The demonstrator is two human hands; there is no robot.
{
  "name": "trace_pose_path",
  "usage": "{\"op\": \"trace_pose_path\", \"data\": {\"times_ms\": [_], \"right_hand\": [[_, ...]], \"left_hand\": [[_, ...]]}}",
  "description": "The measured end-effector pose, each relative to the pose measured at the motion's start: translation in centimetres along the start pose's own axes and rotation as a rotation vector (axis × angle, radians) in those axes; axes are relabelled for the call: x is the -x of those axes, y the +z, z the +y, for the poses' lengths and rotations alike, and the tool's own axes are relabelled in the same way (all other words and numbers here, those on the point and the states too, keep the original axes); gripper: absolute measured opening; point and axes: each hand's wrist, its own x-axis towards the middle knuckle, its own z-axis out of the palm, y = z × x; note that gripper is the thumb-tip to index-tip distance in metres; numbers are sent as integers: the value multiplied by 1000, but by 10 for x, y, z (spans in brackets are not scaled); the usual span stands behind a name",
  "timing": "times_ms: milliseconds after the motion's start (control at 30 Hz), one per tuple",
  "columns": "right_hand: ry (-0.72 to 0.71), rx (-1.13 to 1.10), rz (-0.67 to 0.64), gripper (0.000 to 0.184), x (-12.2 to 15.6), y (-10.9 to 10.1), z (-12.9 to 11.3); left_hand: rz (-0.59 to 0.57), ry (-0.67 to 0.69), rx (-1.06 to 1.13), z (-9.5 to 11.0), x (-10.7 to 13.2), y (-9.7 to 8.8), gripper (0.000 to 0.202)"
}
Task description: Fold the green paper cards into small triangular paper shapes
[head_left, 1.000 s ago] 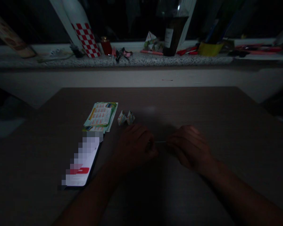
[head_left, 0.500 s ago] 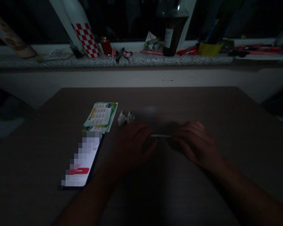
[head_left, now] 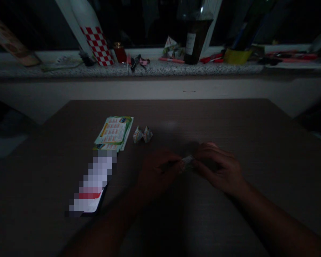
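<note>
A small piece of printed paper (head_left: 187,160) is pinched between my two hands over the table. My left hand (head_left: 160,171) grips its left end between thumb and fingers. On the other side my right hand (head_left: 219,164) holds the right end the same way. Fingertips cover part of the paper, and dim light hides how it is folded. Beyond my left hand stand two small pointed folded-paper pieces (head_left: 142,135), side by side. Farther left lies a stack of printed calendar cards (head_left: 113,132).
A phone with a lit, partly blurred screen (head_left: 92,205) lies left of my left forearm on the dark wooden table (head_left: 230,117). Along the granite windowsill (head_left: 149,71) stand a red-and-white checkered bottle (head_left: 97,44), a dark bottle (head_left: 196,43), a yellow holder (head_left: 238,56) and several pens.
The paper has turned from nearly edge-on to show a printed face. My left hand has shifted right and slightly nearer, closer to my right hand. The two folded pieces are now less covered.
</note>
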Motion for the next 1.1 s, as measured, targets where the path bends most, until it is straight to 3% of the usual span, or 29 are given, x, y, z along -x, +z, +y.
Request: {"op": "trace_pose_path", "data": {"times_ms": [133, 400, 733, 900, 1100], "right_hand": [[9, 28, -5, 14, 1, 2, -2], [-35, 122, -35, 10, 1, 5, -7], [-131, 133, -38, 15, 2, 10, -10], [-40, 223, -11, 12, 1, 9, -8], [74, 326, 85, 13, 0, -8, 7]], "left_hand": [[-8, -3, -55, 1, 3, 6, 6], [-10, 284, -320, 2, 7, 7, 12], [-161, 409, -417, 1, 7, 6, 20], [-174, 461, -507, 3, 5, 4, 21], [-110, 410, -447, 3, 6, -4, 21]]}}
